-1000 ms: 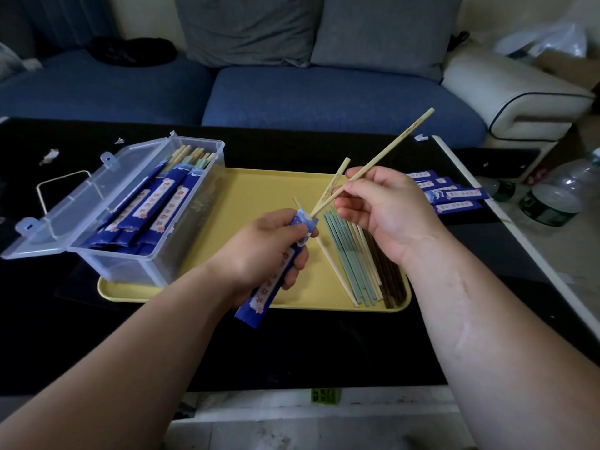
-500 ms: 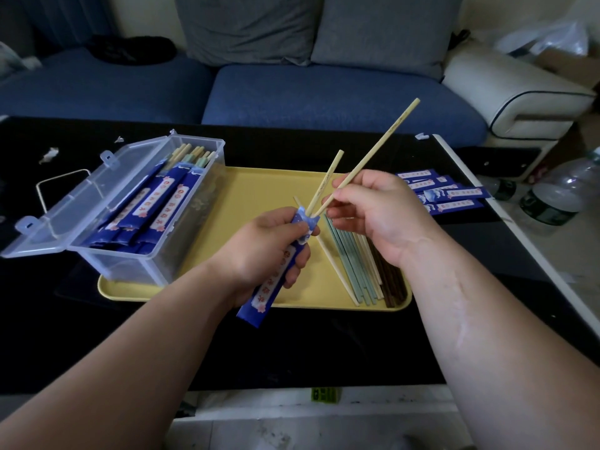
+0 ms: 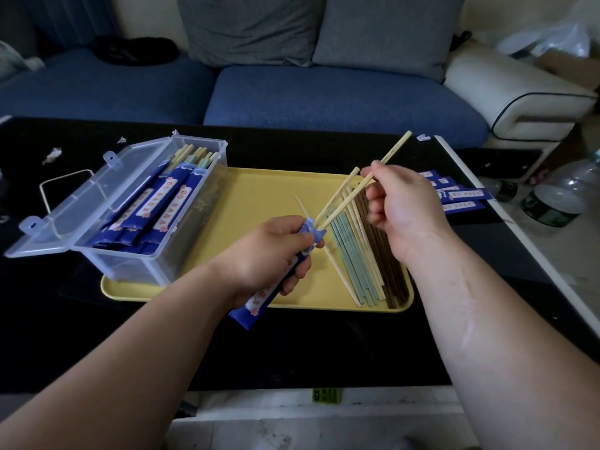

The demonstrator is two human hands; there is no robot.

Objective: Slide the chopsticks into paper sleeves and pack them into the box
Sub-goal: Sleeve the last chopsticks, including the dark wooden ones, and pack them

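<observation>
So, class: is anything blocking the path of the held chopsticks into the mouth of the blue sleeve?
Nothing visible does. The right hand holds the pale chopsticks with their tips at the open mouth of the blue sleeve, which the left hand grips. The loose chopsticks lie below on the tray.

1. The room is dim, and the black table (image 3: 81,319) swallows nearly all detail.
2. Soft daylight brightens the top right corner, washing out the white armchair (image 3: 519,92).
3. The wide lens bends the table's edges.
4. The forearms look soft near the bottom.
</observation>
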